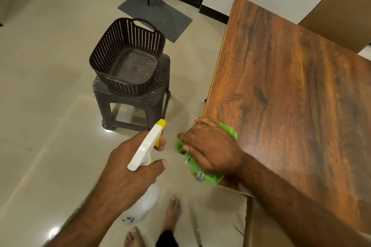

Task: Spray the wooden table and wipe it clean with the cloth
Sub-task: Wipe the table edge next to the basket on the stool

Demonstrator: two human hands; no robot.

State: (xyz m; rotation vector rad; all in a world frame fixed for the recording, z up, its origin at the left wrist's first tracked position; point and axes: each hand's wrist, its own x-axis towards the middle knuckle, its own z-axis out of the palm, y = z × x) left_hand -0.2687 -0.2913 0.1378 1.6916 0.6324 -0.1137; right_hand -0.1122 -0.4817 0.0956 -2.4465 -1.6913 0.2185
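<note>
**Head view: cloth pressed on the bench corner, sprayer held beside it**

The left hand [130,164] grips the spray bottle [147,146] round its neck, with the thumb wrapped across the near side and a finger hooked over the yellow trigger. The sprayer head is smooth white plastic, wedge-shaped, with a yellow nozzle tip pointing away from the person. The rounded, translucent white body hangs below the fist, over the floor [50,86] and apart from the bench.

The right hand [208,144] lies palm down on the cloth [227,129], fingers spread and only slightly bent, pressing it rather than clutching it. The cloth is bright green, soft and bunched into folds, with a small grey tag at its near edge. It sits on the near left corner of the bench [291,96], and part of it spills over the left edge beneath the fingertips. The two hands are near each other but do not touch.

The bench top is a flat slab of glossy, dark-streaked wood grain in warm brown, with a thin pale edge band and a rounded far corner. To its left, a dark brown plastic stool [128,104] with a woven-look seat carries a dark brown rectangular basket [112,50] of perforated plastic, which has a loop handle on its far wall. The floor is glossy cream tile with bright glare spots. A grey rectangular mat [160,16] lies farther off, and a tan padded chair [341,12] stands at the bench's far side. Two bare feet [172,212] show near the bottom edge.
</note>
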